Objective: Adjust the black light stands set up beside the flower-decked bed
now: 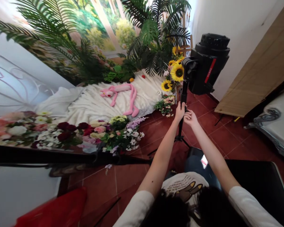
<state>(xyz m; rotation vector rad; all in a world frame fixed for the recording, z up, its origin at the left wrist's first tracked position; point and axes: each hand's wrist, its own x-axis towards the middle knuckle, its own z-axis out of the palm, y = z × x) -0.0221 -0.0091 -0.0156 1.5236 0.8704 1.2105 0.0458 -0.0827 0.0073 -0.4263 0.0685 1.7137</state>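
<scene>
A black studio light [207, 64] with a red label stands on top of a black light stand [180, 126] with spread legs on the tiled floor. My left hand [180, 112] is wrapped round the upper pole of the stand, just below the light. Close beside it, on the right of the pole, my right hand [189, 117] has its fingers curled in at a small dark part of the stand; the part is mostly hidden by the fingers.
A pink plush toy [123, 91] lies on a white furry cloth [90, 101], with artificial flowers [118, 134] in front. Sunflowers [177, 72] and palm leaves rise behind. A black bench [255, 179] is at the right; a black pole [68, 159] crosses the lower left.
</scene>
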